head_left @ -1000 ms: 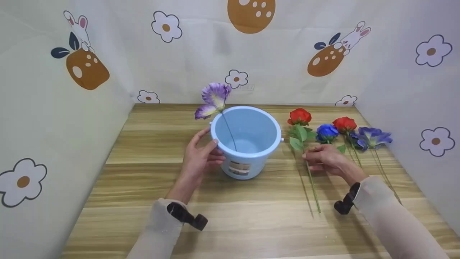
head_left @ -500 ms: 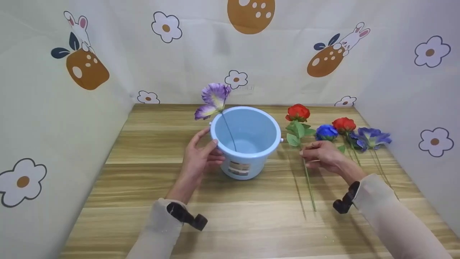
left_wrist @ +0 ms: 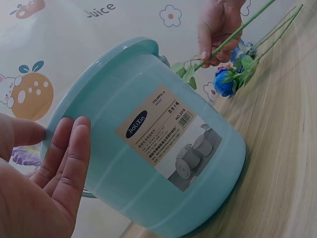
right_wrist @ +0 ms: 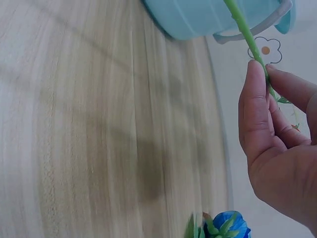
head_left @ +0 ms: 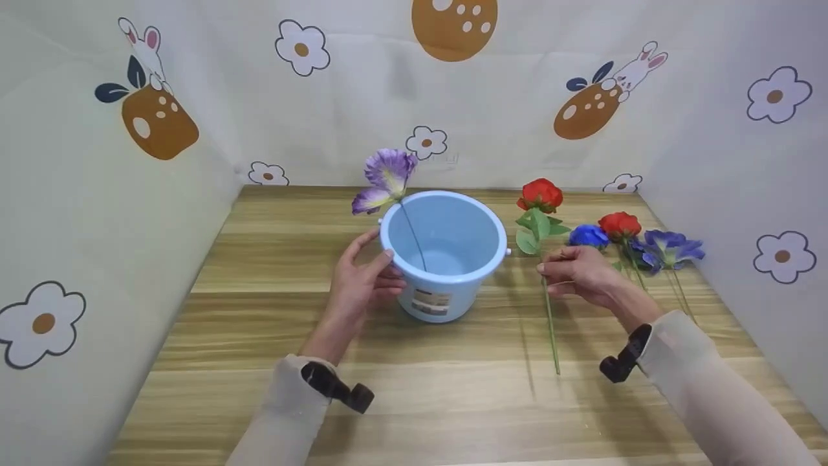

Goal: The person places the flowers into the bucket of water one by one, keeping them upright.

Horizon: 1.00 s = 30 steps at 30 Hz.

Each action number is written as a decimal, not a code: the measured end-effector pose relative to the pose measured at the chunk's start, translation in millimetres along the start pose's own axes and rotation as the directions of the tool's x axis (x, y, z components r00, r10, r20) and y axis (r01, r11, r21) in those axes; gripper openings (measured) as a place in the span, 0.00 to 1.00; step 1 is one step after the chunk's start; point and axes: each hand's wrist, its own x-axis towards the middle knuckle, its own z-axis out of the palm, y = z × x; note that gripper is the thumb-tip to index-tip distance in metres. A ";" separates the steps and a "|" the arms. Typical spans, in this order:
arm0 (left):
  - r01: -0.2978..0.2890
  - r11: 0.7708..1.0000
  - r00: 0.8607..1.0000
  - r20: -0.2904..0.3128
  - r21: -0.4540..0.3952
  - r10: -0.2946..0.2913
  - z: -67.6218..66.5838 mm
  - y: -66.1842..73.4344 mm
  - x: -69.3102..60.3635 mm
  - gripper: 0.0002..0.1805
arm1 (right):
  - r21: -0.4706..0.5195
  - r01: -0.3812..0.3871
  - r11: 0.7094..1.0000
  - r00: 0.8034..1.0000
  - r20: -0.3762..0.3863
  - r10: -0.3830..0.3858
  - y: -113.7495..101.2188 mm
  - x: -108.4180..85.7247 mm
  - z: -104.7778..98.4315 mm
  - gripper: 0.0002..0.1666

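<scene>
a pale back wall [head_left: 362,103] stands between a left wall [head_left: 84,207] and a right wall [head_left: 711,181], all printed with outlined white flowers [head_left: 302,49]. printed rabbits [head_left: 637,70] cling to spotted orange-brown fruits [head_left: 585,111]. the wood-grained tabletop [head_left: 466,395] reaches the back wall, a soft sheen lightening its nearer part. the right wall looks faintly lilac.

Left hand [head_left: 356,285], left of centre: thumb [head_left: 380,262] and index finger [head_left: 359,245] parted, gripping. Right hand [head_left: 585,275], at right: thumb and fingertips [right_wrist: 254,77] pinched, pointing left. Left forearm [head_left: 278,408], right forearm [head_left: 711,382]: pale-sleeved, extended inward from near side.
</scene>
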 end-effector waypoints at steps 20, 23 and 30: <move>0.002 1.000 1.000 -0.012 0.016 -0.002 0.4 1.2 -0.5 0.31 | 0.012 0.033 0.999 0.999 0.008 -0.033 -14.5 -6.0 8.2 0.05; 0.005 1.000 1.000 -0.014 0.022 -0.004 0.5 1.3 -0.9 0.31 | 0.013 0.032 0.999 0.999 0.007 -0.032 -16.2 -6.3 9.2 0.05; 0.002 1.000 1.000 0.004 -0.001 -0.002 0.1 -0.3 -0.1 0.30 | 0.043 0.032 0.999 0.999 0.016 -0.033 -19.0 -7.7 11.0 0.07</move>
